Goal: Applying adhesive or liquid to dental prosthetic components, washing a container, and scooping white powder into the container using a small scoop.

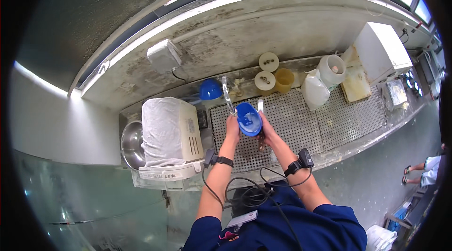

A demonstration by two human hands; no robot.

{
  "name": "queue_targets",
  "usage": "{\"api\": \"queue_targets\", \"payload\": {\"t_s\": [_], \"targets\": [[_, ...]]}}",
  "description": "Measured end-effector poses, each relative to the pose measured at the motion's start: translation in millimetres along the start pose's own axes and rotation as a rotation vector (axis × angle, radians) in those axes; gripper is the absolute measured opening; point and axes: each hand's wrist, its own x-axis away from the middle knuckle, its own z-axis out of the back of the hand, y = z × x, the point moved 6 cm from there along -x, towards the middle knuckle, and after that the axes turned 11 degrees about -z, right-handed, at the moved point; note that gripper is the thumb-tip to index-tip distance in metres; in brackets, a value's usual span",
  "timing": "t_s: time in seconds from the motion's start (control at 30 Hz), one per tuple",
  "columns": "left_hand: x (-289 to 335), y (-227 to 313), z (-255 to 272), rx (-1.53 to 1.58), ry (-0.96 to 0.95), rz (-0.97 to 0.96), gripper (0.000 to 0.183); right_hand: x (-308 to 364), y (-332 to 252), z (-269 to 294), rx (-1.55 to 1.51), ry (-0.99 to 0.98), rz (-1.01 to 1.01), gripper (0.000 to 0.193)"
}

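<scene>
A blue bowl (248, 119) is tipped beneath the curved metal faucet (227, 93), with whitish, watery liquid in it. My left hand (232, 126) grips the bowl's left side. On the other side my right hand (267, 131) is closed on the rim, its fingers partly hidden. A white strip (260, 104) shows above my right hand and a brown handle-like piece (262, 142) below it; I cannot tell whether they are one tool or whether my hand holds them. Beneath lies a perforated metal drain grate (292, 128).
A second blue bowl (210, 89) sits behind the faucet. Left stand a cloth-draped white machine (165, 133) and a steel bowl (132, 145). Right are a yellowish tub (284, 80), round lids (265, 81), a white jug (315, 90), a translucent bucket (332, 70) and a white box (382, 51).
</scene>
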Motion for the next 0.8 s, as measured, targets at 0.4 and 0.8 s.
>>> {"api": "queue_targets", "payload": {"t_s": [0.4, 0.8], "targets": [[4.1, 59.5, -31.4, -1.345, -0.002, -0.516, 0.049, 15.0, -19.9, 40.9, 0.150, 0.313, 0.076, 0.060], [8.9, -10.0, 20.5, -0.493, -0.023, -0.033, 0.042, 49.6, -67.3, 47.8, 0.289, 0.479, 0.730, 0.063]]}}
